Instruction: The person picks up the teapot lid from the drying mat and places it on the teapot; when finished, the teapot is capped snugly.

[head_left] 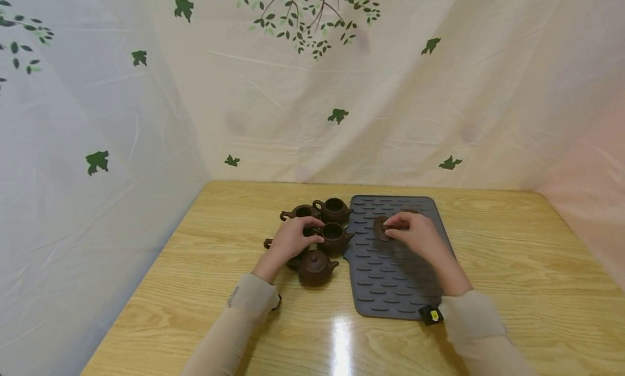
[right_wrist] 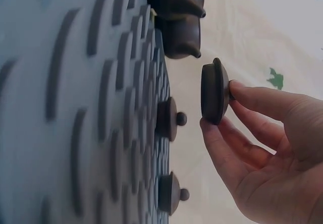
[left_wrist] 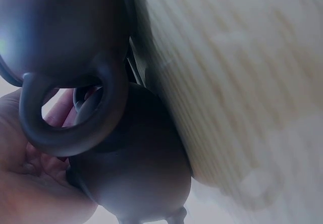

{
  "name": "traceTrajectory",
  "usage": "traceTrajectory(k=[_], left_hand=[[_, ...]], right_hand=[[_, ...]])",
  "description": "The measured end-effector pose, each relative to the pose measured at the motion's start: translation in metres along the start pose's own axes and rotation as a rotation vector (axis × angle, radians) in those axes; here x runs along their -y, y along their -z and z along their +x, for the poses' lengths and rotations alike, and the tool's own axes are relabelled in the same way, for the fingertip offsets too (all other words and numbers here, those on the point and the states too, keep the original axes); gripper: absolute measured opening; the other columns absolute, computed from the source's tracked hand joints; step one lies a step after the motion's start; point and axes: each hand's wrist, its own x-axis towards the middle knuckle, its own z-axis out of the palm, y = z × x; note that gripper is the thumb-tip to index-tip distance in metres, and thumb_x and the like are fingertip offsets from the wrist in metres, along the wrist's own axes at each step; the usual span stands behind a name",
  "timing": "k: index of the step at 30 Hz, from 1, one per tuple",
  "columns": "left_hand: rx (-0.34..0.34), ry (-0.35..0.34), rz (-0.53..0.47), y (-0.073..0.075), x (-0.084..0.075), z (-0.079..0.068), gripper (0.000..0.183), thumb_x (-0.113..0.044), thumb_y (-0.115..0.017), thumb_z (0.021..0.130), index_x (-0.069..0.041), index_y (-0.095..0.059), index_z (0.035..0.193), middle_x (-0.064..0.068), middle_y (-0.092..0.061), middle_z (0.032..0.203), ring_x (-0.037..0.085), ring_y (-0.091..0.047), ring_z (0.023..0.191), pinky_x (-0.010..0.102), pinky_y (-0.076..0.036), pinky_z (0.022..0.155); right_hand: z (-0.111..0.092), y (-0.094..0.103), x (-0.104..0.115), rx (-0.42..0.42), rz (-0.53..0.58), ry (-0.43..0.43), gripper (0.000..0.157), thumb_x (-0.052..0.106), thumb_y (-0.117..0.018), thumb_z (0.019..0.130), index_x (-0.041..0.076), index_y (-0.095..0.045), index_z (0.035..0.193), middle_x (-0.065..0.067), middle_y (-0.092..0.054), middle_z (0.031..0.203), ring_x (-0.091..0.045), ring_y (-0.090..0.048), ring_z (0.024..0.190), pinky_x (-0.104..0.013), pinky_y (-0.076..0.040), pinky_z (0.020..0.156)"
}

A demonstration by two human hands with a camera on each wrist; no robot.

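My right hand (head_left: 415,232) pinches a brown teapot lid (right_wrist: 214,93) by its knob, the lid tilted on edge above the grey ridged mat (head_left: 376,289). My left hand (head_left: 291,237) is at a lidless brown teapot (head_left: 332,243), thumb and forefinger around its handle side and reaching its rim. Closest to me stands a lidded teapot (head_left: 314,270). Behind are two more lidless teapots, one at the back (head_left: 334,212) and one farther left. Another pot is mostly hidden under my left hand. In the left wrist view, a teapot handle (left_wrist: 70,143) partly covers the fingers.
Two more lids, one nearer the pots (right_wrist: 166,119) and another (right_wrist: 169,193), sit knob-up on the mat. The pots crowd against the mat's left edge on a wooden table (head_left: 195,267). A leaf-patterned curtain (head_left: 303,142) hangs behind and at the sides.
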Motion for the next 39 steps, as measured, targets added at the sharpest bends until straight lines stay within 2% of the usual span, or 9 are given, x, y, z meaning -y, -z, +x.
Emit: traceTrajectory(k=[10,25,33,39], left_hand=[[-0.006,-0.004,0.01,0.0,-0.001,0.0,0.034,-0.031,-0.076,0.088,-0.022,-0.072,0.121,0.003,-0.071,0.124,0.026,-0.069,0.105,0.043,-0.056,0.086],[-0.013,-0.007,0.001,-0.001,-0.003,0.002,0.034,-0.03,-0.077,0.088,-0.02,-0.072,0.12,0.004,-0.072,0.122,0.027,-0.069,0.106,0.043,-0.056,0.088],[-0.004,0.002,0.002,-0.002,-0.002,0.002,0.034,-0.03,-0.076,0.089,-0.02,-0.072,0.121,0.003,-0.071,0.122,0.026,-0.068,0.107,0.044,-0.056,0.09],[-0.011,-0.004,0.006,-0.001,-0.001,0.002,0.035,-0.03,-0.076,0.089,-0.019,-0.072,0.121,0.004,-0.071,0.123,0.027,-0.068,0.111,0.045,-0.055,0.093]], right_hand=[[0.01,-0.016,0.018,0.017,0.068,0.014,0.022,0.02,-0.07,0.094,0.008,-0.071,0.113,-0.014,-0.072,0.115,-0.033,-0.067,0.109,-0.048,-0.055,0.088],[0.025,-0.051,0.048,-0.023,0.124,0.043,0.021,0.021,-0.072,0.093,0.013,-0.072,0.112,-0.01,-0.072,0.116,-0.029,-0.067,0.111,-0.045,-0.057,0.088],[0.03,-0.07,0.053,-0.023,0.181,0.055,0.02,0.02,-0.072,0.093,0.013,-0.072,0.111,-0.01,-0.07,0.118,-0.03,-0.066,0.114,-0.045,-0.057,0.089],[0.032,-0.079,0.056,-0.056,0.206,0.091,0.017,0.019,-0.073,0.092,0.013,-0.073,0.108,-0.01,-0.07,0.116,-0.03,-0.068,0.109,-0.043,-0.059,0.087]])
